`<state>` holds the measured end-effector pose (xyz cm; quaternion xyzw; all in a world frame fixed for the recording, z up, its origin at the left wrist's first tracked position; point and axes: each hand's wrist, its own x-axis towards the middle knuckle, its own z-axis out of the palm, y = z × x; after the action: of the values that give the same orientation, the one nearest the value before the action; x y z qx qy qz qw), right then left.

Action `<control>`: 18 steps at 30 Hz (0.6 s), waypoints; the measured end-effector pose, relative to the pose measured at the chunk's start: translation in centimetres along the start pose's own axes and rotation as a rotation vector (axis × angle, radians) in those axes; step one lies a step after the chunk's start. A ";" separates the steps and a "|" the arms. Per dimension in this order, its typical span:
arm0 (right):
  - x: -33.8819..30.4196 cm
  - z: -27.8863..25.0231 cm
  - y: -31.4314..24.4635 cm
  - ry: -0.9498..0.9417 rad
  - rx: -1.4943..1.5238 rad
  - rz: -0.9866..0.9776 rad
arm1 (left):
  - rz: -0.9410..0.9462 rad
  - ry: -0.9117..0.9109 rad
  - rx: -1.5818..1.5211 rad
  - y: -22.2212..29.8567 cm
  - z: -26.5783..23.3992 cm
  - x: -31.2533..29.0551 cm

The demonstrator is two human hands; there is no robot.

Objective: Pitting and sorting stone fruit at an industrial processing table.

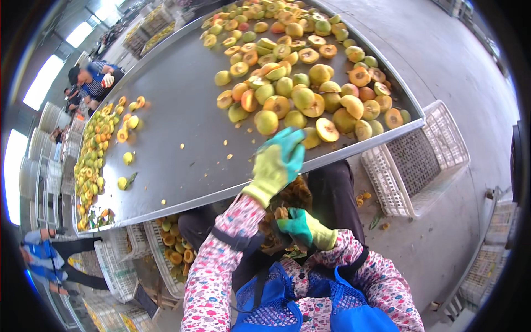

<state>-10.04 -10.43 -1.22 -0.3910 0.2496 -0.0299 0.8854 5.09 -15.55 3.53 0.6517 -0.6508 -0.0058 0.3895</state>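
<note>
My left hand (278, 161), in a yellow glove with teal fingers, reaches over the near rim of a grey metal table (188, 116). Its fingers are stretched out beside the closest pieces of a heap of yellow-green stone fruit (303, 98), with nothing visible in them. A cut fruit half (327, 129) with a brown centre lies just right of the fingertips. Below the rim, above my lap, my right hand (307, 228) wears a matching glove and is closed. A small brownish piece shows at its fingertips, too unclear to name.
More fruit (91, 166) lines the table's left side, where a person (94, 80) in a striped top works. White plastic crates stand below: one (390, 182) at the right, another with fruit (176, 249) under the near edge. Someone in a blue vest (44, 257) is at far left.
</note>
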 end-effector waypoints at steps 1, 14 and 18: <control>-0.8 0.1 -0.8 0.100 -0.174 0.120 | 0.012 -0.060 0.002 -0.8 2.0 1.3; -5.4 -0.7 0.5 0.321 0.122 -0.595 | -0.481 -0.074 -0.358 -2.4 4.2 1.3; -6.8 1.4 -3.9 0.284 0.101 -0.428 | -0.540 0.071 -0.913 2.3 -2.1 -4.8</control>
<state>-14.82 -10.48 5.14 -0.3822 0.2811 -0.2834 0.8334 3.47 -10.07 3.74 0.5600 -0.3777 -0.3664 0.6399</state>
